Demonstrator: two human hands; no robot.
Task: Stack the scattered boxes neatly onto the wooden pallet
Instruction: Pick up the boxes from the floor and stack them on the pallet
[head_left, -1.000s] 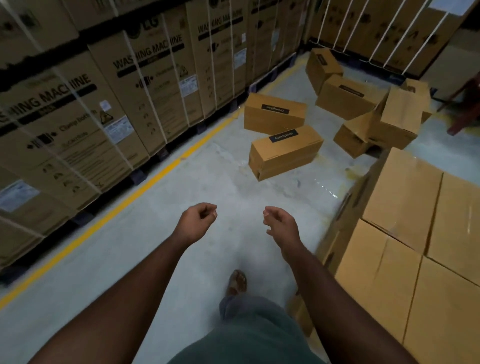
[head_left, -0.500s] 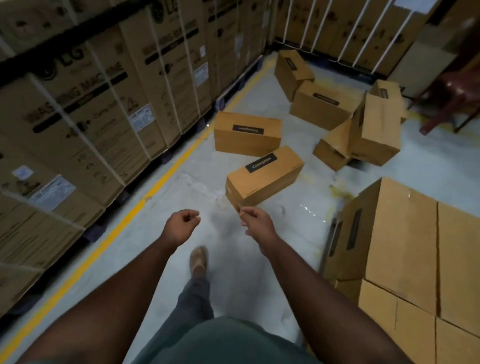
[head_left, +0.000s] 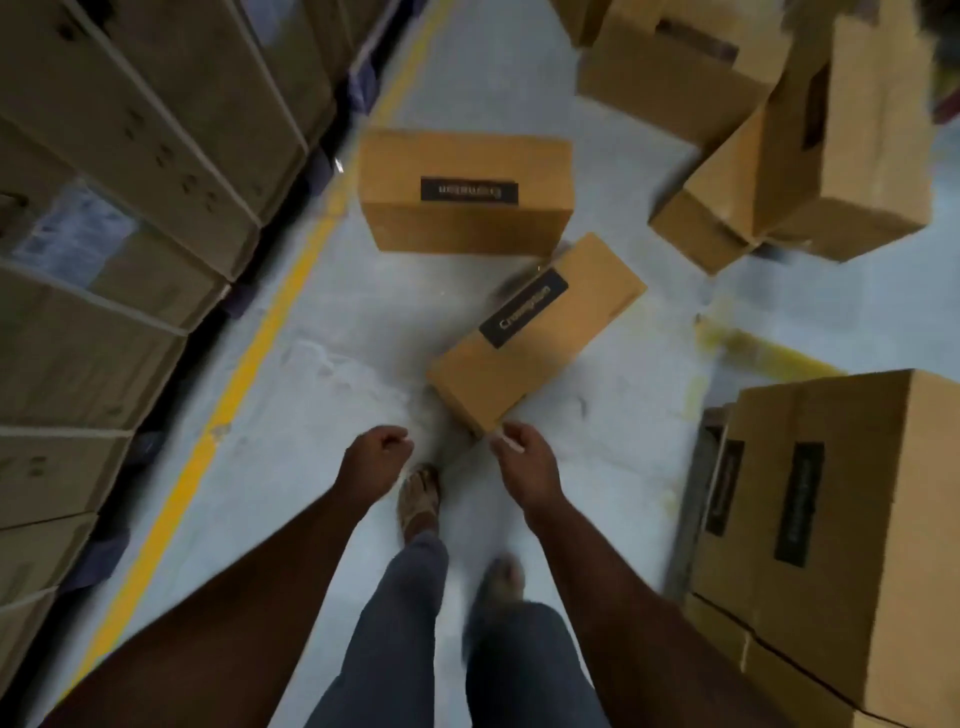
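Nearest box (head_left: 537, 332) lies tilted on floor (head_left: 291, 415) just ahead of hands, black label up, near corner just beside right hand (head_left: 524, 465) fingertips; contact unclear through blur. Second box (head_left: 465, 192) lies flat farther ahead, touching or nearly touching first. More boxes (head_left: 810, 156) tumbled ahead to right. Stacked boxes (head_left: 841, 525) beside right hand, far right. Left hand (head_left: 374, 460) loosely curled, holding nothing. Right hand fingers bent, nothing gripped. Hands apart, shoe (head_left: 418, 499) between.
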